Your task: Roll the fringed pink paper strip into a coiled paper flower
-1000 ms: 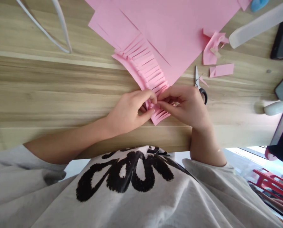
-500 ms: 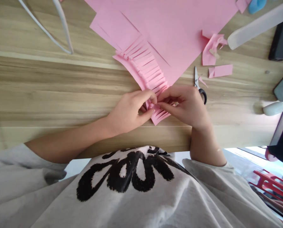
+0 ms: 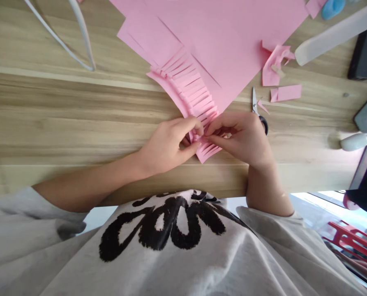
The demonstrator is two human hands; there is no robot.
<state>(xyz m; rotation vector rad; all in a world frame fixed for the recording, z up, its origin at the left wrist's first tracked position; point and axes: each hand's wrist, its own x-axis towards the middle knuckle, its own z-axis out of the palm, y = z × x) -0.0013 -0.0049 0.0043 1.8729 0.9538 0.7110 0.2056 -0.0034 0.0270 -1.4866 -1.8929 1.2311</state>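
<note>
A pink paper strip (image 3: 198, 92), cut into a fringe along one side, lies slantwise on the table, its upper end over a large pink sheet (image 3: 232, 45). Small rolled or folded bits run along its uncut edge. My left hand (image 3: 167, 144) grips that edge near the lower end, thumb and fingers closed on the paper. Close beside it, my right hand (image 3: 241, 137) pinches one of the fringe strips between thumb and forefinger. The fingertips of both hands nearly meet. The exact fold between them is too small to make out.
Scissors (image 3: 255, 105) with dark handles lie right of my right hand. Pink scraps (image 3: 274, 68) sit beyond them. A translucent white bar (image 3: 331, 37), a black object (image 3: 364, 53) and a blue item (image 3: 333, 8) are at the right. A white cable (image 3: 83, 37) loops at the upper left.
My right fingertips have shifted very slightly to the right, away from my left hand. My left hand keeps its grip in the same place.
</note>
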